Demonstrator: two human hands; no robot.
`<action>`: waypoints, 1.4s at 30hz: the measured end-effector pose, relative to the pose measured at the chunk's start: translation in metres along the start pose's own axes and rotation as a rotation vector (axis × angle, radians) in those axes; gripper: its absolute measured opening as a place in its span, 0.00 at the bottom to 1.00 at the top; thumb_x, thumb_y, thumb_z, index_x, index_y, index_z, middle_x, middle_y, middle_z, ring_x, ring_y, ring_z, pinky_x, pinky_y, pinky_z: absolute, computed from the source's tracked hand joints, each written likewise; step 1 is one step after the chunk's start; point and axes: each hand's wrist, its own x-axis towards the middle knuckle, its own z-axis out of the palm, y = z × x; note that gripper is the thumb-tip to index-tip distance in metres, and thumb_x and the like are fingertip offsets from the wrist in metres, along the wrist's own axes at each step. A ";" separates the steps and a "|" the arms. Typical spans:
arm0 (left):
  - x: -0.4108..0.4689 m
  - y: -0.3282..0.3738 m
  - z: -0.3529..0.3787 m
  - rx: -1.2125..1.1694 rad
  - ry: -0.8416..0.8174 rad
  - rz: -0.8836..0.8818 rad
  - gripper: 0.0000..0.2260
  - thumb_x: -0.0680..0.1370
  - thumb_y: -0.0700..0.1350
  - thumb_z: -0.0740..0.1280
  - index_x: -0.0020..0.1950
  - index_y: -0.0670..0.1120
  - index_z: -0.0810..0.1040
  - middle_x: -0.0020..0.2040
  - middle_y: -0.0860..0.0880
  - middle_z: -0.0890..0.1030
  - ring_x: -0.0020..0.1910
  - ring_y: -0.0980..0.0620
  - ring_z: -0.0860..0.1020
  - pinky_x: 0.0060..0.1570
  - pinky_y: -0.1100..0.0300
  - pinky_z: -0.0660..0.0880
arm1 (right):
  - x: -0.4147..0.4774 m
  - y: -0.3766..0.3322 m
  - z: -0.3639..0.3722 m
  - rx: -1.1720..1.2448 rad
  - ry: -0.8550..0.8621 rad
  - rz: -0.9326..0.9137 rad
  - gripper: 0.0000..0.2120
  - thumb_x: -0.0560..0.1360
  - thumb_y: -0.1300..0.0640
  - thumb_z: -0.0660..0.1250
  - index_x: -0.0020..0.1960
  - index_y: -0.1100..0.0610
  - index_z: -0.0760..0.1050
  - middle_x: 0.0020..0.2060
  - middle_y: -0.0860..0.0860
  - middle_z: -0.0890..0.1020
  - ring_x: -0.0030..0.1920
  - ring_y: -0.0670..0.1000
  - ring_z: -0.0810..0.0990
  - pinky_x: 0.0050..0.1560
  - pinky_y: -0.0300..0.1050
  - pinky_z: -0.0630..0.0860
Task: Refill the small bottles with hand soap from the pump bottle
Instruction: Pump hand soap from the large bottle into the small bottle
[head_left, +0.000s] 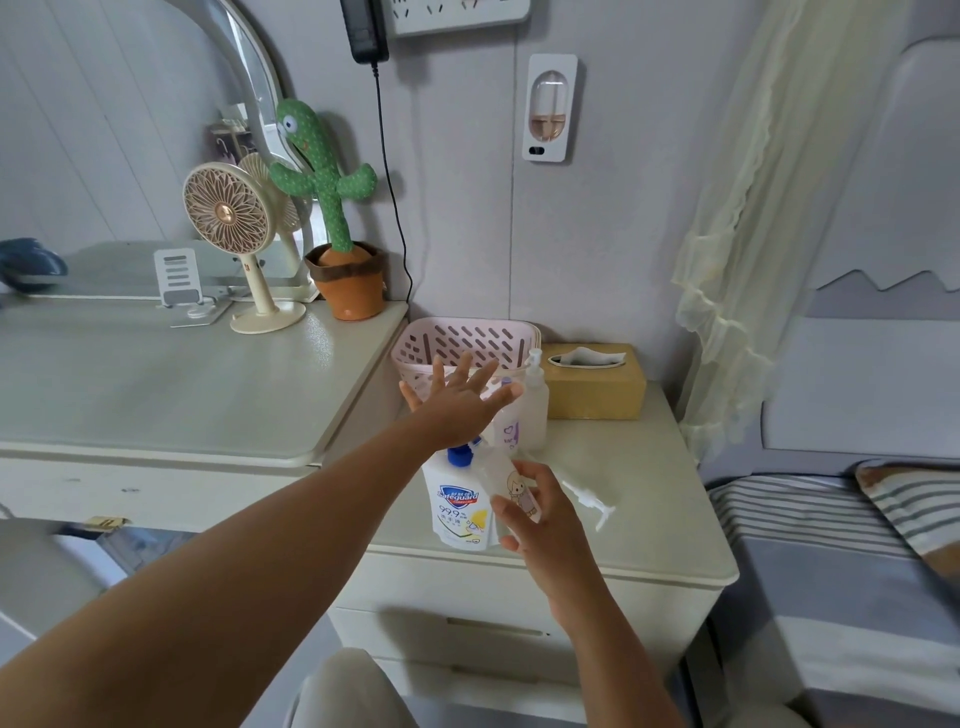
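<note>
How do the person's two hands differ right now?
The left hand is open, fingers spread, reaching toward the pink basket and holding nothing. The right hand is nearer the camera, its fingers closed around a small bottle with a cartoon figure, tilted against the Safeguard soap bottle. Both are bare and over the nightstand.

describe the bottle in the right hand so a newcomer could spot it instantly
Start at the low white cabinet beside the bed, then find the Safeguard soap pouch near its front edge. The small bottle is tilted against that pouch's blue cap, held in the right hand. Unlike the pump bottle behind, it is clear with a cartoon figure on its label.
</note>
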 end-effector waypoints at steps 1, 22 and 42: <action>0.000 0.000 0.000 0.001 0.000 0.001 0.31 0.74 0.70 0.42 0.76 0.62 0.46 0.77 0.54 0.40 0.75 0.45 0.36 0.64 0.32 0.31 | -0.001 0.000 -0.001 -0.007 0.000 -0.004 0.16 0.76 0.59 0.67 0.61 0.50 0.68 0.57 0.49 0.77 0.54 0.47 0.78 0.39 0.34 0.78; 0.002 -0.001 0.000 0.026 -0.005 0.003 0.31 0.74 0.70 0.42 0.76 0.62 0.46 0.77 0.53 0.40 0.75 0.45 0.36 0.64 0.32 0.31 | 0.000 0.001 -0.001 -0.008 -0.006 -0.003 0.16 0.76 0.59 0.67 0.60 0.49 0.68 0.57 0.49 0.77 0.55 0.48 0.78 0.37 0.33 0.76; 0.004 -0.001 0.004 0.019 0.021 0.013 0.30 0.75 0.70 0.43 0.76 0.62 0.47 0.77 0.54 0.41 0.75 0.46 0.36 0.65 0.32 0.32 | 0.003 0.002 -0.003 -0.019 -0.003 0.002 0.15 0.76 0.60 0.66 0.60 0.48 0.69 0.56 0.49 0.78 0.53 0.48 0.78 0.36 0.33 0.75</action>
